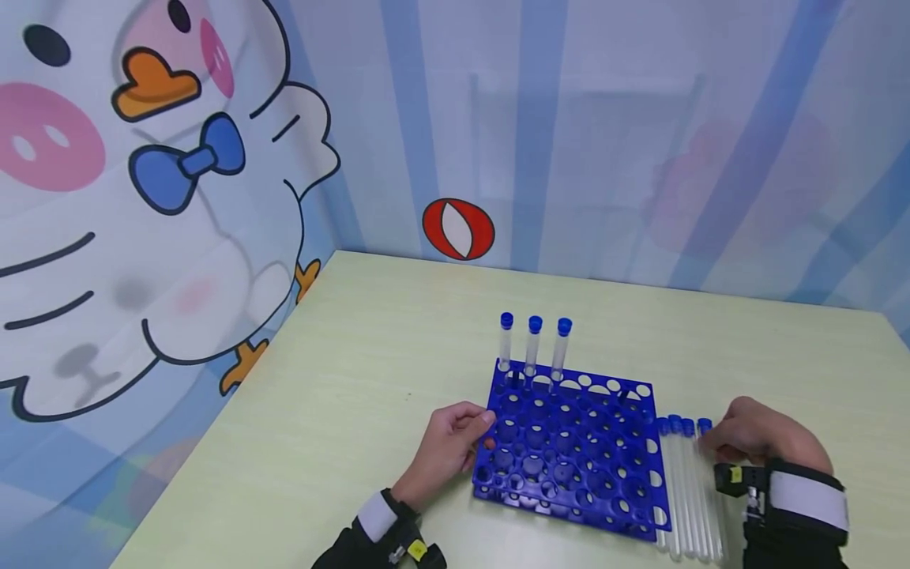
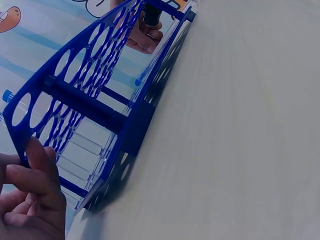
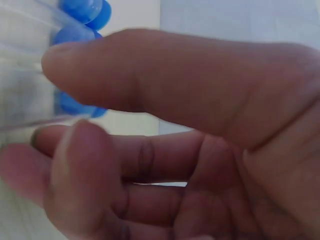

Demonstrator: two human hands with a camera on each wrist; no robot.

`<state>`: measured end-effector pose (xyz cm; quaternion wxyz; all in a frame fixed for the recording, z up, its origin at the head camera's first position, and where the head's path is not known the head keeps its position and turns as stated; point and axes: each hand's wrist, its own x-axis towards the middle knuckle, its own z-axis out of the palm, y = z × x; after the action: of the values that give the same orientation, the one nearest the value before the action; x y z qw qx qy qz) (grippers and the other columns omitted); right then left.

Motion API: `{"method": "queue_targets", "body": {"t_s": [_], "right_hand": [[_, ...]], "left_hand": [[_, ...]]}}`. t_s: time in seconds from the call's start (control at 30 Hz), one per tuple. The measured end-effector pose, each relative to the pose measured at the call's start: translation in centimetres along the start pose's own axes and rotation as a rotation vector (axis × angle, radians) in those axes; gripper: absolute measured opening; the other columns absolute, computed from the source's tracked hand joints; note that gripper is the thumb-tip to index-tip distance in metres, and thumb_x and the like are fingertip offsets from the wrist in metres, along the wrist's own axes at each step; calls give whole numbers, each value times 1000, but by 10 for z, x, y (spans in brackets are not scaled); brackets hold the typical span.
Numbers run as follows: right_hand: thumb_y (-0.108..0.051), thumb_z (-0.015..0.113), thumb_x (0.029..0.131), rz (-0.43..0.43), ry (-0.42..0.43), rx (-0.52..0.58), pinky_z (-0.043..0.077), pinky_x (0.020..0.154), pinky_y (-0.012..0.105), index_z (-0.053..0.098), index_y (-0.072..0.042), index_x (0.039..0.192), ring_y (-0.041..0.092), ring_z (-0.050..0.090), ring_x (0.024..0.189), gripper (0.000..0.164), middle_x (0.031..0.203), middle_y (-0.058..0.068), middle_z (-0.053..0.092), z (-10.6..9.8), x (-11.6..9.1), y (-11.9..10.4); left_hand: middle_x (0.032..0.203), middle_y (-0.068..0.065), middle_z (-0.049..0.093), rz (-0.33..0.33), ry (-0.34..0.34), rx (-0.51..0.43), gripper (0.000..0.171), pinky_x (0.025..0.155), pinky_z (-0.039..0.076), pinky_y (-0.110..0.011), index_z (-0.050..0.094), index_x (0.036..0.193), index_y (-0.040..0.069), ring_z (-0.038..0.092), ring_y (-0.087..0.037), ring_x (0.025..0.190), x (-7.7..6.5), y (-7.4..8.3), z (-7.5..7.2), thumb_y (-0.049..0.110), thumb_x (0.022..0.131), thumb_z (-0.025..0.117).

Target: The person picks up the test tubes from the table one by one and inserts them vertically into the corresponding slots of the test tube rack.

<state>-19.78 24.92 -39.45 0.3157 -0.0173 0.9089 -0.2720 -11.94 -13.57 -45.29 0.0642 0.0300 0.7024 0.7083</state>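
Observation:
A blue test tube rack (image 1: 569,450) stands on the table, with three blue-capped test tubes (image 1: 533,344) upright along its back row. My left hand (image 1: 449,442) grips the rack's left edge, thumb on top; the left wrist view shows its fingers (image 2: 40,155) curled at the corner of the upper plate. Several more capped tubes (image 1: 684,482) lie side by side to the right of the rack. At the cap end of the rightmost one, my right hand (image 1: 771,435) pinches the test tube (image 3: 25,112) between thumb and index finger, just below its blue cap (image 3: 75,106).
The pale table (image 1: 355,356) extends around the rack. Behind it rises a printed backdrop (image 1: 604,158) with blue stripes, and a cartoon bird (image 1: 213,237) covers the left side.

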Motion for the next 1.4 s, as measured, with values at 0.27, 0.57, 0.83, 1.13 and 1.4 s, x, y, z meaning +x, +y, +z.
{"method": "queue_targets", "body": {"t_s": [0.27,0.57,0.83,1.13,1.4], "right_hand": [[-15,60,80,8,-8,38,28,42,22,57,-5,54,7,30,41,28,47,-2,42,2,-1,-1],[-17,58,84,-12,21,18,29,43,23,64,-2,66,7,32,43,24,53,0,51,-8,-4,-4],[-23,56,88,-103,82,-66,38,53,30,64,3,84,15,46,59,27,68,1,57,-20,-15,-10],[-32,56,90,-221,286,-98,43,55,31,59,1,93,18,55,70,33,82,4,64,-22,-37,-20],[-34,53,92,-308,586,-101,43,52,30,55,2,99,20,58,66,37,83,13,63,-20,-51,-34]], "left_hand": [[69,-4,64,-3,0,-4,35,39,36,-19,59,99,-8,46,-12,46,0,-1,1,27,92,56],[70,-3,64,-3,-1,-3,35,39,36,-19,58,102,-9,47,-9,47,0,2,1,24,92,56],[69,-4,64,-23,-17,-21,30,39,37,-19,56,101,-13,47,-11,48,-6,19,3,16,94,53],[70,-5,64,-31,-13,-19,30,39,36,-21,58,102,-10,48,-12,49,-1,12,2,19,93,55],[70,-4,64,-33,-6,-11,29,39,36,-21,58,102,-8,48,-12,49,0,4,1,19,94,54]]}}
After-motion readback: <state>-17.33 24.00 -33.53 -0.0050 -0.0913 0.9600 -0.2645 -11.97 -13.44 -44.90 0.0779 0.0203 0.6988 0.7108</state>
